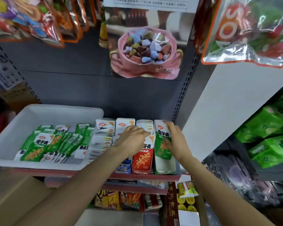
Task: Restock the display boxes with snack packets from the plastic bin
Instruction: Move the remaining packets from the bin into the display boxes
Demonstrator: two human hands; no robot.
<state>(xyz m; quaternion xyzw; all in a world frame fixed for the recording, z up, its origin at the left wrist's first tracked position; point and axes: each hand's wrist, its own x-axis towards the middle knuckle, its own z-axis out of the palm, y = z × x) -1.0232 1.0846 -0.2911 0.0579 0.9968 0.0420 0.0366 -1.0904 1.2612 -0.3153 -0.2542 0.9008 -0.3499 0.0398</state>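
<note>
A white plastic bin (15,128) sits on the shelf at the left, holding several green snack packets (39,145) lying flat. To its right stand display boxes in a row: a white-packet stack (101,141), a blue box (123,168), a red box (142,160) and a green box (163,154). My left hand (134,141) rests on the packets in the red box, fingers bent over their tops. My right hand (175,141) lies against the front green packet in the green box, fingers spread along it.
Large snack bags hang above, among them a pink candy bag (145,46). The grey shelf back panel (72,82) rises behind the boxes. A lower shelf holds more snack boxes (121,201). Green packets (271,132) fill the unit at the right.
</note>
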